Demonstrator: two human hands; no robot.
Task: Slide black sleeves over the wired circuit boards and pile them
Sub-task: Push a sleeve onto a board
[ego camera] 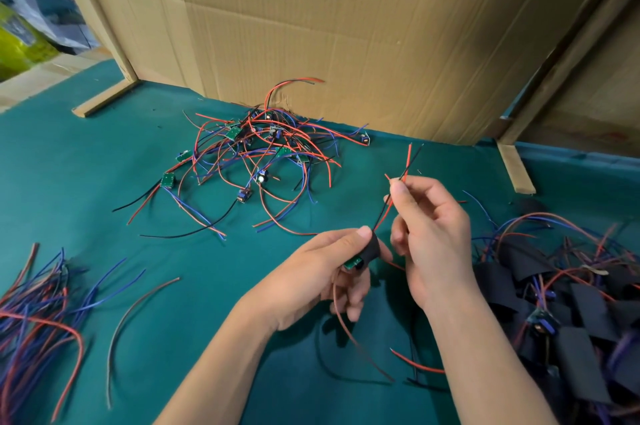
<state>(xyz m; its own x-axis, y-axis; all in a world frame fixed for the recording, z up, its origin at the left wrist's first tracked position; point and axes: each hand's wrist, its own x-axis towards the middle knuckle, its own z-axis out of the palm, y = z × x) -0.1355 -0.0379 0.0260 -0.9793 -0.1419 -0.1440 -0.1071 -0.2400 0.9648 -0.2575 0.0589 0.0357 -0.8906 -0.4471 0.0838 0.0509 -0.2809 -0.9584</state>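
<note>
Left hand: your left hand pinches a black sleeve between thumb and fingers, in front of you and above the green cloth.
Sleeve and board: a green circuit board pokes out of the sleeve's lower end, so the board is only partly covered; a reddish wire trails down from it below your palm.
Right hand: your right hand grips a red and black wire pair between thumb and forefinger, just up and to the right of the sleeve; the pair runs out of the sleeve's top end and its free tips stick up past your fingers.
Unsleeved pile: a tangle of bare boards with red, blue and black leads lies ahead of you at the foot of the cardboard wall, well apart from both hands.
Sleeved pile: a heap of boards already in black sleeves sits at your right, just beside your right forearm.
Loose wires: a bundle of red and blue wires lies at the left edge, and one grey wire curves on the cloth between that bundle and your left arm.
</note>
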